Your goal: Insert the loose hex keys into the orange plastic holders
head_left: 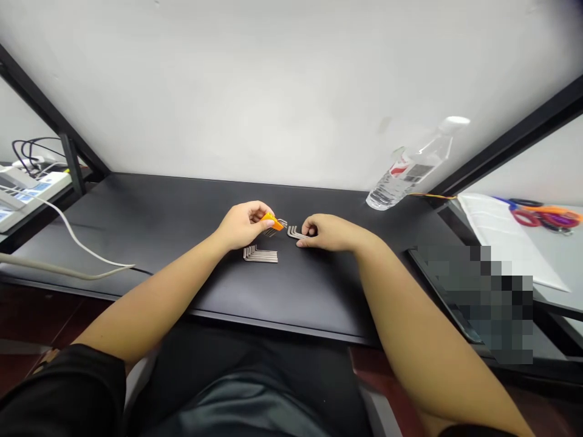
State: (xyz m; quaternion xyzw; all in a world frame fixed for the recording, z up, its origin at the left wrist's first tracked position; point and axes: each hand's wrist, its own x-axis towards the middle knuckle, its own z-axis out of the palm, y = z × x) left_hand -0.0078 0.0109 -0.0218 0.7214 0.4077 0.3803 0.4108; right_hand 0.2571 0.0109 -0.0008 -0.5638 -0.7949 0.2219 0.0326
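Note:
An orange holder [273,221] with several L-shaped metal keys in it is pinched in my left hand [246,224], above the black table. To its right, the fingers of my right hand [325,232] are closed around the long ends of several L-shaped metal keys [294,232]; their short bent ends show on the left of the fingers. A row of L-shaped metal keys [261,255] lies on the table just in front of my left hand, with the bent ends to the left.
A water bottle [405,170] stands at the back right of the black table [282,297]. Farther right are a dark, partly pixelated device, white paper [514,243] and coloured scissors handles [546,218]. White cables [73,233] cross the left side, near power strips [40,194].

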